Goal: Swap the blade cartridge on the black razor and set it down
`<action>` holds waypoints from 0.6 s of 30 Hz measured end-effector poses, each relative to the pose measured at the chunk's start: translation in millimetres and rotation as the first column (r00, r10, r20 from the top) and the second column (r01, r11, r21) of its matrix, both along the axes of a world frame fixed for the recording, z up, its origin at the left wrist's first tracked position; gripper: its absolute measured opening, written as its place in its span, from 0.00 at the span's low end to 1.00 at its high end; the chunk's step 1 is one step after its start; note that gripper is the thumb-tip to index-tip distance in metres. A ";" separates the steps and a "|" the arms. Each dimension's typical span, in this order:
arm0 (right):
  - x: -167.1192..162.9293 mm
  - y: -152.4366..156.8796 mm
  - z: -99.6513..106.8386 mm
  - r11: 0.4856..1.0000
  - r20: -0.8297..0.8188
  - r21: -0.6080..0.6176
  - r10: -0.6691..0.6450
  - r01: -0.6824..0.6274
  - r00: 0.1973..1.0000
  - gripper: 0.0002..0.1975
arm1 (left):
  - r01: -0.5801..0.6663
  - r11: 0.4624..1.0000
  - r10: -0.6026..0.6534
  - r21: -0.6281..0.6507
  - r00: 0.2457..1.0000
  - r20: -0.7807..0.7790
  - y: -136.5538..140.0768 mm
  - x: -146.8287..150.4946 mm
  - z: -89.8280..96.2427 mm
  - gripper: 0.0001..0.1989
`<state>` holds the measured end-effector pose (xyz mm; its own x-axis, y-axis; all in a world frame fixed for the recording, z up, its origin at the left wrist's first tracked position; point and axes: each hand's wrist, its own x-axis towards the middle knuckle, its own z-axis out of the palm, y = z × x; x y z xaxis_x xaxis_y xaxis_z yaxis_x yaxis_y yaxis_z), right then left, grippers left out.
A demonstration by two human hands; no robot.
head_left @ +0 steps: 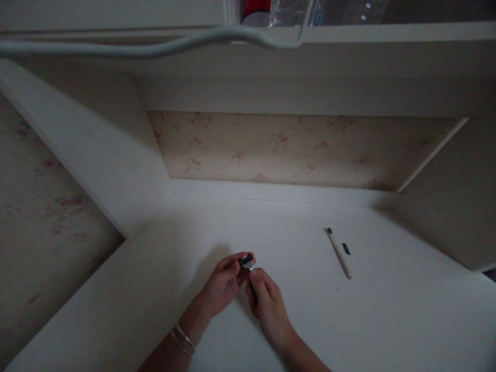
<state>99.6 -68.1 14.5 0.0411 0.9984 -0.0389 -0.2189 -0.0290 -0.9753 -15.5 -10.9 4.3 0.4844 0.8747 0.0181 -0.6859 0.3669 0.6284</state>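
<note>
My left hand (223, 283) pinches a small black bar-shaped piece (245, 259) between thumb and fingers. Close against it, my right hand (270, 309) grips a slim dark handle with a silver metal head (249, 266). The metal head meets or nearly meets the black piece; whether they are joined I cannot tell. My right fingers cover most of the handle. To the right on the white desk (294, 330) lies a slender pale stick (340, 256) with a dark tip at its far end. Beside it rests a small dark piece with a greenish edge (346, 249).
White side panels (89, 144) rise left and right of the desk. Floral wallpaper (279, 150) covers the back. A thick white cable (155, 50) runs across the top, in front of a shelf holding red and clear plastic items.
</note>
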 end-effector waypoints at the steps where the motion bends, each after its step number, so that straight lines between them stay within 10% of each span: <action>1: -0.1 0.3 -0.1 1.000 -0.003 0.004 0.000 0.000 1.000 0.20 | 0.002 1.000 -0.002 0.000 1.000 0.000 0.1 0.0 0.1 0.11; 18: 0.0 -1.9 4.1 1.000 0.014 -0.010 0.024 -0.024 1.000 0.21 | -0.002 1.000 0.002 -0.015 1.000 -0.018 0.8 -0.7 1.0 0.13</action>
